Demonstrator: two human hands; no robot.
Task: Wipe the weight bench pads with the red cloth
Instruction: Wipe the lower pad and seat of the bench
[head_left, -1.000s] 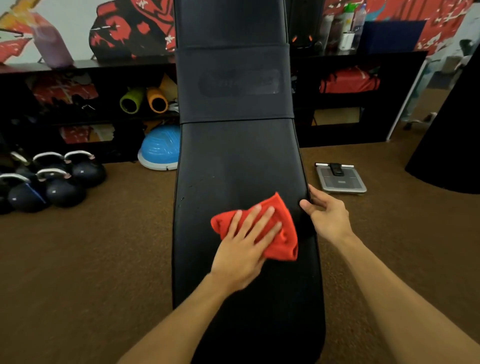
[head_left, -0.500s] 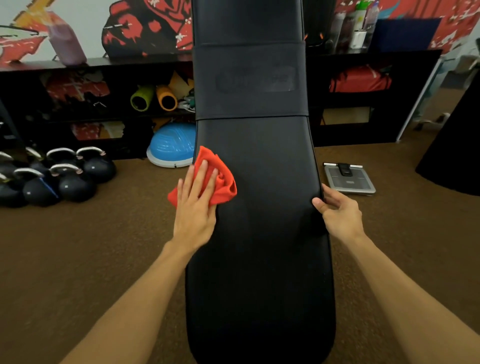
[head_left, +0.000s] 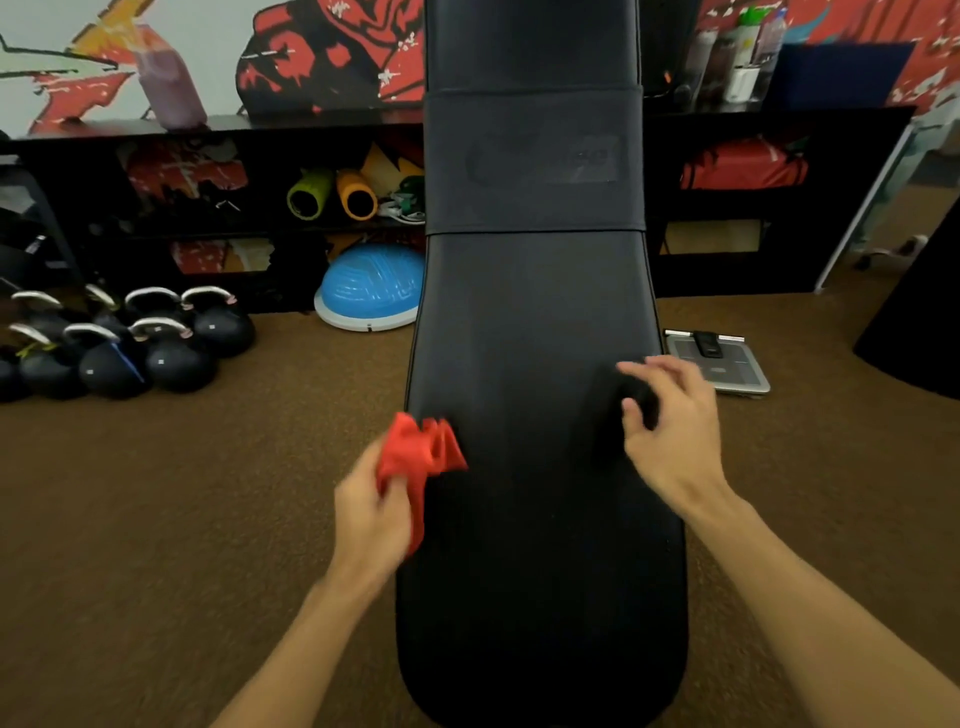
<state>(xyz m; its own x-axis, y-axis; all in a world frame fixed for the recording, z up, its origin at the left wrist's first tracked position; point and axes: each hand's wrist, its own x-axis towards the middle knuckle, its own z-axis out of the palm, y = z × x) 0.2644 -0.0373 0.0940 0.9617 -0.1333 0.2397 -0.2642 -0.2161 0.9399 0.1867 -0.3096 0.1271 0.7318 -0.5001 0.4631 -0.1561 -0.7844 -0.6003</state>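
The cloth (head_left: 421, 452) is bunched in the left hand (head_left: 369, 514) at the left edge of the pad (head_left: 530, 322), about halfway along the lower, longer section. The fingers (head_left: 395, 488) are curled around its lower part and pinch it into a wad. The upper folds fan out past them to the right, over the black surface, and a red tail hangs down along the palm side of the hand. The hand itself sits mostly over the carpet (head_left: 208, 493), just outside the edge of the pad.

The right hand (head_left: 670, 431) is over the right side of the pad, well apart from the cloth. Its fingers (head_left: 644, 366) are loosely bent, spread and holding nothing (motion blur hides whether they touch the pad).

On the carpet, kettlebells (head_left: 171, 358) are clustered at far left. A blue dome (head_left: 371, 291) lies just left of the pad, and a scale (head_left: 727, 364) lies just to its right.
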